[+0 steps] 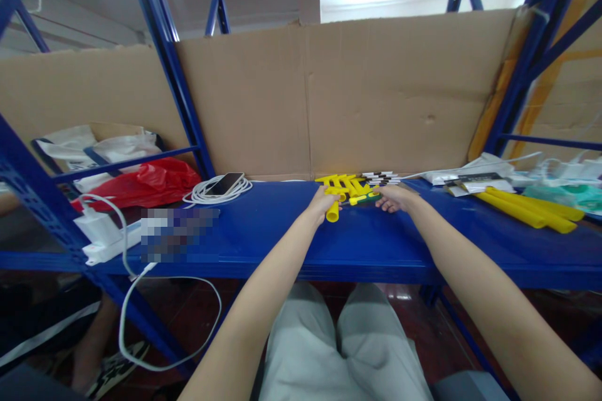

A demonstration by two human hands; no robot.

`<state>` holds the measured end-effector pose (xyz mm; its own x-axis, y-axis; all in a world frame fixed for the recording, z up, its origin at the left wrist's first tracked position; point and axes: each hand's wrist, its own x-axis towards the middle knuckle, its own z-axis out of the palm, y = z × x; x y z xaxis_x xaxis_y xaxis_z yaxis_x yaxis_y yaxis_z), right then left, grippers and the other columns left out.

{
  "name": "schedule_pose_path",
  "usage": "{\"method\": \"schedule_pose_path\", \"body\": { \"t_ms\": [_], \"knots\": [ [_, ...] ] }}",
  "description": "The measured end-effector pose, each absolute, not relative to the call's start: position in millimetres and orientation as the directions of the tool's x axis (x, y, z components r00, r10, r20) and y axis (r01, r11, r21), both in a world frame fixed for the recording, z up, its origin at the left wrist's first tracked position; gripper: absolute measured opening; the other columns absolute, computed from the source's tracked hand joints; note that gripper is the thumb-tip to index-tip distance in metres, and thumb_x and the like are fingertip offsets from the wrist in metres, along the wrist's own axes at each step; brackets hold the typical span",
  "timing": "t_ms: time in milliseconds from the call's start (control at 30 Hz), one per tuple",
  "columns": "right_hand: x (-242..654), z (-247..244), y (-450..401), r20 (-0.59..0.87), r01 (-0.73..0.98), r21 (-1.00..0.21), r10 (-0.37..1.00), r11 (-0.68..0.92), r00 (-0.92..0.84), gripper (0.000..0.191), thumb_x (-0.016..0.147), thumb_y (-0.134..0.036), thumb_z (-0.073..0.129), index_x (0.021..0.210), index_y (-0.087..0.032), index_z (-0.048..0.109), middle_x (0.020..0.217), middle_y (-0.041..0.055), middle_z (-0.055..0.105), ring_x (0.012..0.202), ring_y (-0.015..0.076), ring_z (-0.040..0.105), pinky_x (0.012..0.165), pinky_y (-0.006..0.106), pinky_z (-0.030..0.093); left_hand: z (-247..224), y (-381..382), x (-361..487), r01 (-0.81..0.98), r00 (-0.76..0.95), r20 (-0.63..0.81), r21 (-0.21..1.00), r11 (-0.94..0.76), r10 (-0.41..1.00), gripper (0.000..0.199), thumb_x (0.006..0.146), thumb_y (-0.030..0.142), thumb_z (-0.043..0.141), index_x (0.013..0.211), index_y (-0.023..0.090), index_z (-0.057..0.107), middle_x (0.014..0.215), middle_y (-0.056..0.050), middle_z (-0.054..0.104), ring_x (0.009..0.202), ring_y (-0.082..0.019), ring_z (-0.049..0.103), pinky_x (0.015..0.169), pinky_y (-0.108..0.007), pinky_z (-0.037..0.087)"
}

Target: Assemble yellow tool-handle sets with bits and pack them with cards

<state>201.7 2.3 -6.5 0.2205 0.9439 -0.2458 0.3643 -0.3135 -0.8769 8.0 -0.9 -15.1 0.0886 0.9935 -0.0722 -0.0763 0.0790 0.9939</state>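
Left hand (320,203) clamped round yellow plastic tube (333,212), axis toward frame bottom; right hand (394,198) by green-and-yellow piece (362,200), grip unclear.

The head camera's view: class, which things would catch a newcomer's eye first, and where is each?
Bright yellow stands out first against the blue shelf: the left hand grips a yellow tube, and the right hand is beside small yellow and green pieces at the centre. Longer yellow tubes lie at the far right. At the left, a crumpled red bag glows before the tall cardboard.
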Motion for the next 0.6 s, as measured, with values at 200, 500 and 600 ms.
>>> {"method": "schedule_pose_path", "body": {
  "t_ms": [200, 500, 600],
  "knots": [
    [203, -14, 5, -0.186, 0.486, -0.831, 0.958, -0.271, 0.217, 0.018, 0.084, -0.029, 0.059, 0.072, -0.017, 0.052, 0.041, -0.0019, 0.054, 0.030, 0.0071, 0.041, 0.031, 0.015, 0.027, -16, 0, 8, -0.019, 0.078, -0.095, 0.995, 0.097, 0.992, 0.060, 0.078, 0.004, 0.059, 0.134, 0.016, 0.041, 0.098, -0.009, 0.065, 0.055, -0.009, 0.056, 0.051, -0.020, 0.047],
    [216, -17, 13, 0.117, 0.712, -0.697, 0.967, -0.083, 0.228, 0.029, 0.074, -0.017, 0.060, 0.046, -0.017, 0.052, 0.032, 0.0001, 0.047, 0.028, 0.0085, 0.040, 0.032, 0.018, 0.029, -21, 3, 9, 0.065, 0.067, -0.010, 0.998, 0.005, 0.998, 0.055, 0.071, 0.003, 0.062, 0.124, 0.015, 0.053, 0.108, -0.010, 0.066, 0.081, -0.016, 0.064, 0.068, -0.022, 0.048],
    [221, -17, 17, 0.192, 0.787, -0.611, 0.949, -0.083, 0.250, 0.030, 0.072, -0.014, 0.057, 0.043, -0.018, 0.051, 0.034, 0.0010, 0.050, 0.030, 0.0100, 0.044, 0.036, 0.021, 0.034, -23, 1, 7, 0.206, 0.068, 0.052, 0.976, -0.065, 0.996, 0.053, 0.073, 0.006, 0.061, 0.124, 0.016, 0.054, 0.112, -0.011, 0.066, 0.095, -0.020, 0.063, 0.078, -0.026, 0.048]
  ]
}}
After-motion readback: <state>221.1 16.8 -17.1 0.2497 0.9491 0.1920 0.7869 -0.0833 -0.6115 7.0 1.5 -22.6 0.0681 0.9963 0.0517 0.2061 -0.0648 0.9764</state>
